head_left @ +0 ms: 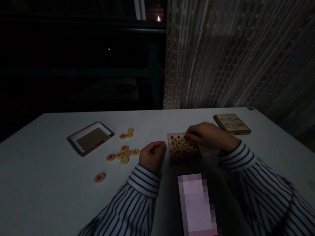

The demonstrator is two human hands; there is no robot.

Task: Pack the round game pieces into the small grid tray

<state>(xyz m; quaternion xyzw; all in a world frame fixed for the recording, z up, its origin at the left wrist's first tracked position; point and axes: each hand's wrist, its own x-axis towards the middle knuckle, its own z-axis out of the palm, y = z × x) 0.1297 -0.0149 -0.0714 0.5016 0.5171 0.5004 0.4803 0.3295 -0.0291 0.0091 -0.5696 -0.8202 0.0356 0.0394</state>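
A small box (186,159) on the white table holds rows of round wooden xiangqi pieces (179,143) with dark and red characters. My right hand (207,135) reaches over its far right corner, fingers pinched on a xiangqi piece there, mostly hidden by the fingertips. Just left of the box, my left hand (152,155) rests low over the table, fingers curled together and no piece visible in them. Farther left lie several loose xiangqi pieces (119,155), some with red characters. A single piece (100,178) sits apart, nearer to me.
An open shallow tray or lid (77,146) lies at the far left of the table (53,183). A flat printed box (232,123) is at the far right. Behind the table hang a string curtain (211,43) and a dark railing (154,63). The light is dim.
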